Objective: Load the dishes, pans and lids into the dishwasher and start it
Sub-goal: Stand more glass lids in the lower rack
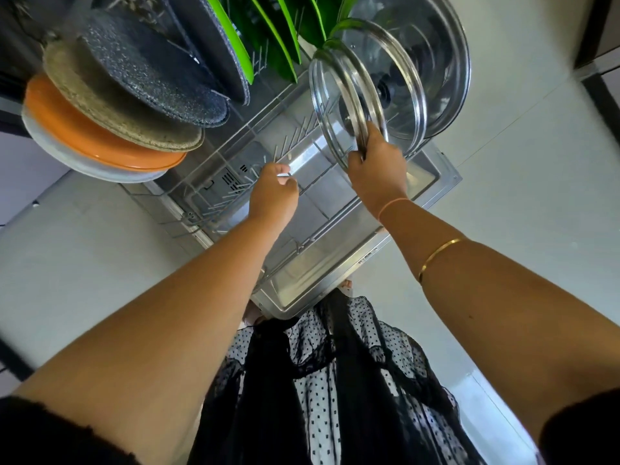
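The dishwasher's lower rack (214,152) is pulled out over the open door (335,273). My right hand (375,162) grips the steel rim of a glass lid (339,105), which stands on edge at the rack's right side. Two more glass lids (402,85) stand behind it. My left hand (273,193) has its fingers curled on a wire tine near the rack's middle. Pans with speckled dark and beige bottoms (151,72) and an orange plate (97,142) over a white plate lean at the left. Green plates (275,31) stand at the back.
Pale floor tiles (520,182) lie on both sides of the open door. A dark cabinet edge (600,92) runs at the far right. My black dotted garment (335,380) hangs just in front of the door's near edge.
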Motion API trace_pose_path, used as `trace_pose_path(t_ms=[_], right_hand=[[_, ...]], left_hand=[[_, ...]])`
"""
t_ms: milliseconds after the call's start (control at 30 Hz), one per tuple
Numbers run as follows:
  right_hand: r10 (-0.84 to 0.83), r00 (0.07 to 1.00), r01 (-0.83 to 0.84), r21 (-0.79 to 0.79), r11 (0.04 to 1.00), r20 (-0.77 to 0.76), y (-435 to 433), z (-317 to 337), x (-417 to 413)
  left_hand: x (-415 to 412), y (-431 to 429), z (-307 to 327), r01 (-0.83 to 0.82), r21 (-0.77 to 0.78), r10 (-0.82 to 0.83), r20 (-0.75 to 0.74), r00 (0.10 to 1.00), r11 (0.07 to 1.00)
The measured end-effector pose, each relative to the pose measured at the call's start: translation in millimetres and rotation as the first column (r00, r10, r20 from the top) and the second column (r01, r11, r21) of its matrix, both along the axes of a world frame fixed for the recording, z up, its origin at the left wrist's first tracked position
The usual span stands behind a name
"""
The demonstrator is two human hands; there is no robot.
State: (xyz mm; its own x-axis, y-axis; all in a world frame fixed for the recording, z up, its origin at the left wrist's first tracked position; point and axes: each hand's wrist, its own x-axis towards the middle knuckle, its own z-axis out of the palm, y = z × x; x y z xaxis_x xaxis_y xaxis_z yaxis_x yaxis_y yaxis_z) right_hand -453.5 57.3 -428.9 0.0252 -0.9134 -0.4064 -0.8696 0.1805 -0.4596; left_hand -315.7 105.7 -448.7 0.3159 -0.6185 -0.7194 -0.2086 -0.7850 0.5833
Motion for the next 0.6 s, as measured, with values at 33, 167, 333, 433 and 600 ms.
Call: trace_pose_path(t_ms=[33, 167, 333, 433, 600], right_hand=[[-0.011, 1.000, 0.011, -0.006, 1.000, -0.002, 2, 0, 0], [-0.029, 1.000, 0.029, -0.006, 1.000, -0.012, 5, 4, 6], [-0.031, 0.998, 0.037, 0.107, 0.994, -0.063, -16, 5, 26], [0.036, 0.992, -0.015, 0.177, 0.984, -0.118, -30, -1, 41], [0.078, 0.983, -0.031, 0.263, 0.964, -0.169, -48, -13, 48]], left_hand=[[2, 1, -1, -0.005, 0.000, 0.005, -0.003, 1.000, 1.000], [4, 4, 0, 0.003, 0.001, -0.003, -0.004, 1.000, 1.000], [2, 2, 6, 0.010, -0.010, -0.010, -0.016, 1.000, 1.000], [4, 2, 7, 0.000, -0.030, -0.001, -0.038, 0.999, 1.000], [13, 6, 4, -0.009, -0.036, 0.008, -0.026, 1.000, 0.999]])
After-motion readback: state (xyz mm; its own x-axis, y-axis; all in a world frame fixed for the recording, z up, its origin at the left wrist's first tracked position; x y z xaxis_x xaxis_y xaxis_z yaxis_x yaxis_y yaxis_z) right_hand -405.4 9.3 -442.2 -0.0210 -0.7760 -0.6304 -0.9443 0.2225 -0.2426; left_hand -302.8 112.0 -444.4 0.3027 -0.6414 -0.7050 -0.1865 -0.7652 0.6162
